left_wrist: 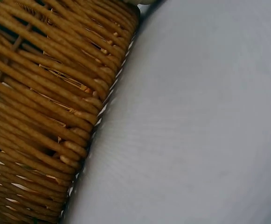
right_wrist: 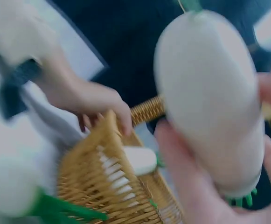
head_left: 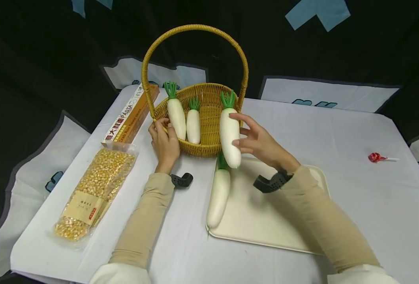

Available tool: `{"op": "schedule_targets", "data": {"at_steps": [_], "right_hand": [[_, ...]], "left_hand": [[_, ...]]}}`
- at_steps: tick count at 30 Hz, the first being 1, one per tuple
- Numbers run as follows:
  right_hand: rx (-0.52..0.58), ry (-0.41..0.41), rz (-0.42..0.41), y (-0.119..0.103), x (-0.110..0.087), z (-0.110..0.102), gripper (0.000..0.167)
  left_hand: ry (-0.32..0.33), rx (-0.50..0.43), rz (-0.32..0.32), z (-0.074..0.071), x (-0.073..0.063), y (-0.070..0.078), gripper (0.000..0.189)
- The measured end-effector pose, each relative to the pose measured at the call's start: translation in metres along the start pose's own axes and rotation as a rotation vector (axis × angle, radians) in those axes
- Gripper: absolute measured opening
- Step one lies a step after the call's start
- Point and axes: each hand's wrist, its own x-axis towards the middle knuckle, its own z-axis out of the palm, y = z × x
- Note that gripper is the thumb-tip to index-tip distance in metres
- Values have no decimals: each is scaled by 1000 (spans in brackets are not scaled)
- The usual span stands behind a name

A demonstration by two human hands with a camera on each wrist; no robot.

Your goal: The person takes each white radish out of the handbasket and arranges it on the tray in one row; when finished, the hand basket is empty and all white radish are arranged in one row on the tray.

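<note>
Your right grip (head_left: 260, 142) clamped on a white radish (head_left: 228, 134) — held near the right side of the basket (head_left: 203, 150). Your left grip (head_left: 166, 144) clasps its rim — two other radishes (head_left: 176, 118) inside, a fourth radish (head_left: 219, 197) on the tray (head_left: 266, 225).

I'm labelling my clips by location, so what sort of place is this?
Probably a staged filming corner rather than a kitchen: a plain white-topped table stands before a black fabric backdrop with pale blue patches, and a woven yellow wicker basket is set out on it.
</note>
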Motion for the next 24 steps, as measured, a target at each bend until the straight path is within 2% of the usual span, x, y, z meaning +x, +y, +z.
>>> {"op": "schedule_targets", "data": {"at_steps": [3,7,12,17,24], "right_hand": [[-133,25,18,2,-30,3,64],[-256,51,70,14,-69,9,64],[-333,85,180,35,-106,20,67],[-345,140,228,51,-118,28,68],[-488,193,207,63,-120,32,63]], "left_hand": [[-5,-3,2,0,1,2,32],[-3,-6,6,0,2,4,32],[-10,1,3,0,1,4,32],[5,-6,1,-1,2,3,31],[4,-11,-6,-1,0,1,30]]}}
